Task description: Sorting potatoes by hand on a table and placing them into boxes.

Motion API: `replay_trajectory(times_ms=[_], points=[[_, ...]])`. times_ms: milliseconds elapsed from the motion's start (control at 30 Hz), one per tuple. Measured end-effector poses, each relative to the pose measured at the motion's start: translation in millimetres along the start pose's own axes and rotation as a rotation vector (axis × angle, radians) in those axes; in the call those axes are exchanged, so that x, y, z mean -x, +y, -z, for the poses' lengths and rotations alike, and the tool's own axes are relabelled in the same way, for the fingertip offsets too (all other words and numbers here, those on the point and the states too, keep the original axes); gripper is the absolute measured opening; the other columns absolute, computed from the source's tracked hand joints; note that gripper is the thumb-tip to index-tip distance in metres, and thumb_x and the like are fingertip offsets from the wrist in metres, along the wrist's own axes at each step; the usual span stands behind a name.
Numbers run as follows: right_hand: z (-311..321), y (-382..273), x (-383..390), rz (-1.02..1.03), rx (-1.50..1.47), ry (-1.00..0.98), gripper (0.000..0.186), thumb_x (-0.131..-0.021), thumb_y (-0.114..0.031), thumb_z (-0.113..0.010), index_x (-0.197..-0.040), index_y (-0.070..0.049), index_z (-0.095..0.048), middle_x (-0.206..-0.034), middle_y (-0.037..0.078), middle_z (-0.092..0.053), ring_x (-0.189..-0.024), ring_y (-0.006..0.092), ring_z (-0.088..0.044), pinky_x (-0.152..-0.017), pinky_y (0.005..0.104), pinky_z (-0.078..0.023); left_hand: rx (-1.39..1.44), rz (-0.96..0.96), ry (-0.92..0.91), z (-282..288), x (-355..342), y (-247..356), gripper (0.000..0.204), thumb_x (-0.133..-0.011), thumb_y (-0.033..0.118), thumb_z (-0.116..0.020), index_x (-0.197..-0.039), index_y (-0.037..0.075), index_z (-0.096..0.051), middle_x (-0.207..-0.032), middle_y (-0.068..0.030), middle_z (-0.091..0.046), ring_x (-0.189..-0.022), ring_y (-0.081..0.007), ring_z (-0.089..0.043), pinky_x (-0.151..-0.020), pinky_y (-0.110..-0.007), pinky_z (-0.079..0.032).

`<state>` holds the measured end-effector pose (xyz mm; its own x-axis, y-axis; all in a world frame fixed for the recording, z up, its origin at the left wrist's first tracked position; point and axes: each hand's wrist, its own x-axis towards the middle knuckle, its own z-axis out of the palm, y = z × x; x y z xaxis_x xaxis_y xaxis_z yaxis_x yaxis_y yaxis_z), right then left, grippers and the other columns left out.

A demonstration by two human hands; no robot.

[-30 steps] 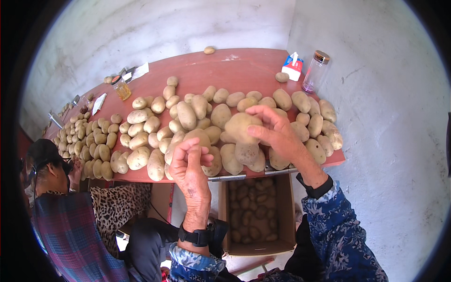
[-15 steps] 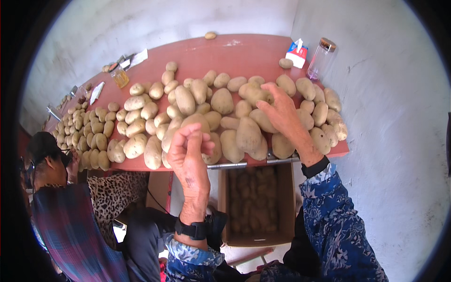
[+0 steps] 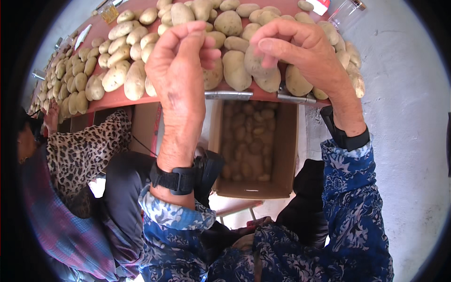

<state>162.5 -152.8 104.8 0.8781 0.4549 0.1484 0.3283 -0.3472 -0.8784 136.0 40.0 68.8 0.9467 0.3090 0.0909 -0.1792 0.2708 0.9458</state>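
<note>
Potatoes lie heaped on a red table (image 3: 112, 99). My left hand (image 3: 181, 61) is raised before the near rows, fingers curled in and thumb against the fingertips; nothing shows in it. Over the near edge, my right hand (image 3: 300, 51) bends its fingers and thumb around the upper end of a potato (image 3: 257, 66). That potato leans among its neighbours, between a long potato (image 3: 236, 70) on its left and another potato (image 3: 268, 81) just below. The fingers hide part of its top.
Below the table edge stands a cardboard box (image 3: 256, 191) holding several potatoes. Metal hinges (image 3: 229, 95) line the edge. A jar of amber liquid (image 3: 109, 13) sits far left; a clear bottle (image 3: 345, 13) stands far right by the wall. A co-worker (image 3: 70, 188) sits at left.
The view has tipped downward, so the table sits higher. My right hand has come back from the farther potatoes to one near the edge, its fingers curling in. My left hand remains curled.
</note>
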Motion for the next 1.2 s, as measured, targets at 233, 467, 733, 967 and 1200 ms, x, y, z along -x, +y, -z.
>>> replay_trajectory(times_ms=[233, 467, 733, 967, 1200], points=[[-49, 3, 13, -0.112, -0.217, -0.956, 0.027, -0.083, -0.026, -0.06, -0.082, 0.0, -0.066, -0.068, 0.004, -0.064, -0.06, 0.0119, -0.06, -0.058, 0.0259, -0.048, -0.063, 0.011, 0.002, 7, -13, -7, 0.018, -0.089, 0.008, -0.055, -0.101, 0.001, -0.066, -0.079, -0.0063, -0.066, -0.066, -0.0121, -0.063, -0.058, -0.023, -0.049], [-146, 108, 72, -0.312, 0.345, -1.138, 0.036, -0.077, -0.033, -0.064, -0.097, -0.003, -0.065, -0.088, 0.013, -0.066, -0.086, 0.0307, -0.063, -0.076, 0.0412, -0.049, 0.048, 0.019, -0.003, 5, -7, -5, 0.01, -0.09, 0.01, -0.057, -0.089, 0.004, -0.064, -0.069, -0.0021, -0.062, -0.055, -0.008, -0.057, -0.052, -0.019, -0.044], [-203, 286, 145, -0.513, 0.687, -1.292, 0.031, -0.072, -0.025, -0.07, -0.096, -0.005, -0.066, -0.092, 0.013, -0.066, -0.087, 0.0323, -0.063, -0.072, 0.0441, -0.049, 0.056, 0.068, 0.004, 2, -5, -3, 0.01, -0.089, 0.008, -0.057, -0.091, 0.003, -0.065, -0.07, -0.0019, -0.063, -0.055, -0.0066, -0.055, -0.052, -0.018, -0.044], [-257, 391, 271, -0.103, 0.854, -0.865, 0.017, -0.081, -0.017, -0.058, -0.087, -0.01, -0.072, -0.091, 0.006, -0.071, -0.085, 0.0263, -0.067, -0.069, 0.0406, -0.053, 0.073, -0.055, -0.018, 0, 0, -4, 0.009, -0.088, 0.008, -0.057, -0.086, 0.003, -0.065, -0.067, -0.0014, -0.062, -0.055, -0.006, -0.054, -0.051, -0.018, -0.042], [-260, 410, 306, -0.299, 0.857, -1.044, 0.021, -0.085, -0.017, -0.054, -0.077, -0.011, -0.073, -0.085, 0.007, -0.071, -0.079, 0.025, -0.067, -0.067, 0.0398, -0.053, 0.036, 0.033, -0.084, 2, 1, -4, 0.012, -0.087, 0.009, -0.056, -0.076, 0.004, -0.061, -0.066, -0.0018, -0.061, -0.055, -0.0061, -0.054, -0.051, -0.019, -0.042]])
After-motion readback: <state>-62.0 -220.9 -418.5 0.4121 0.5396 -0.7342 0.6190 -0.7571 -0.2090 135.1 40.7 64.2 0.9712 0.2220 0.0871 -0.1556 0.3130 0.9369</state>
